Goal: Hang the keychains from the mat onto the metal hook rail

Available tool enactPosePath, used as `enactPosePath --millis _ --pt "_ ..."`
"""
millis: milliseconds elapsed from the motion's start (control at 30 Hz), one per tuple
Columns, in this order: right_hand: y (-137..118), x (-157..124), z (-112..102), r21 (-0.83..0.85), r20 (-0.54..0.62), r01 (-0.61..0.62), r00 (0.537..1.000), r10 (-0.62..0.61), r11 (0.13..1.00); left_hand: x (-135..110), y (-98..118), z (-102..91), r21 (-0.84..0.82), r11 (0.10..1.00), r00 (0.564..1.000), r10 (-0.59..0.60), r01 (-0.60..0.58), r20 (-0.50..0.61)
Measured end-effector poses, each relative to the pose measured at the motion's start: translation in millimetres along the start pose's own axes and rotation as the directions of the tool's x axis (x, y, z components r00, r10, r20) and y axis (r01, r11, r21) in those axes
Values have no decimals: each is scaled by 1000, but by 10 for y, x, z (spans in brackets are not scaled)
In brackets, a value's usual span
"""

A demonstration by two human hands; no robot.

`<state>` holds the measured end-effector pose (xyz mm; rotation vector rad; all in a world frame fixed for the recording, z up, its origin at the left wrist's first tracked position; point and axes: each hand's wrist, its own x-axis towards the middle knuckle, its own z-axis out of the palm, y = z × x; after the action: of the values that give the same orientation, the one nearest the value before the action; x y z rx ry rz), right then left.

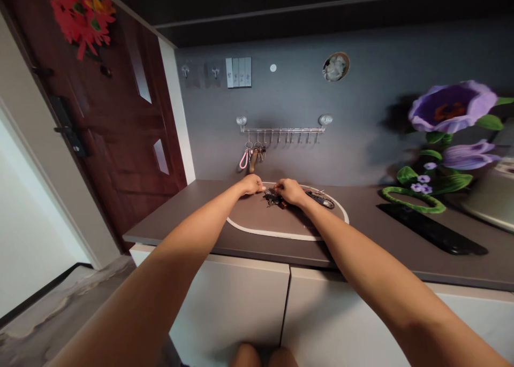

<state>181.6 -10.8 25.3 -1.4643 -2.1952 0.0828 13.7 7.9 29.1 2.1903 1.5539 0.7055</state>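
Over an oval mat with a white rim (277,234), my left hand (252,184) is closed in a pinch at the left side of a dark bunch of keys (273,199). My right hand (289,190) pinches the same bunch from the right, its fingertips close to those of the left. Exactly which part each hand grips is too small to tell. Behind my right wrist lies a dark item with a looped edge (321,199), partly hidden by the arm. A hook rail (285,130) on the wall above carries several keys and a pink loop strap (243,159) at its left end.
The brown countertop (172,209) sits on white cabinets (241,297). To the right are a black elongated object (433,230), a purple flower decoration (453,110) and a pale lampshade-like object (493,190). A dark red door (112,115) stands left; a dark shelf (321,8) overhangs.
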Motion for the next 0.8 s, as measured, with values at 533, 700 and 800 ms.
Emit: enactPosePath --millis 533,700,800 --pt "-21 31 44 -38 9 -8 1000 9 999 -103 -48 114 218 969 982 147 -119 -119" --pt "-15 30 44 -20 7 -8 1000 8 1000 -119 -46 48 257 952 973 201 -167 -111" --pt "-14 30 37 -10 9 -14 1000 14 1000 -120 -39 11 243 956 972 201 -166 -124"
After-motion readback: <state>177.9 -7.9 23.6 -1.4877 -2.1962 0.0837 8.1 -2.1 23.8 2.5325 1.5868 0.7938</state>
